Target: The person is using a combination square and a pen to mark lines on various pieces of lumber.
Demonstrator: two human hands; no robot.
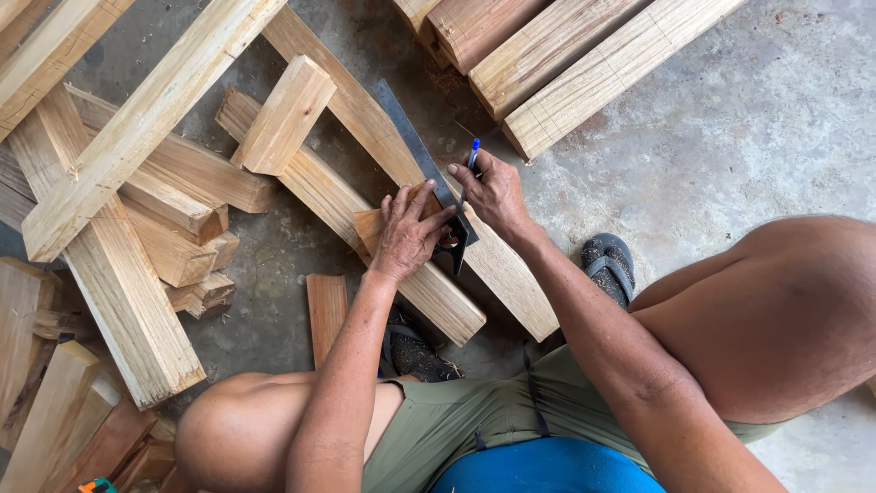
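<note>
Heaped along the floor's left edge: loose timber offcuts (128, 274). Nearer the middle, left hand (406, 233) spread flat, grip wide, pressing a small wood block (372, 224) and the dark stock of a try square (429, 169) down on a long plank (401, 274). Square's blade running up-left, along the plank's slanting long axis. Just beside it, right hand (493, 192), grip narrow around a blue pen (473, 157), tip at the blade's edge. Toward the floor's top right corner: stacked beams (566, 64).
</note>
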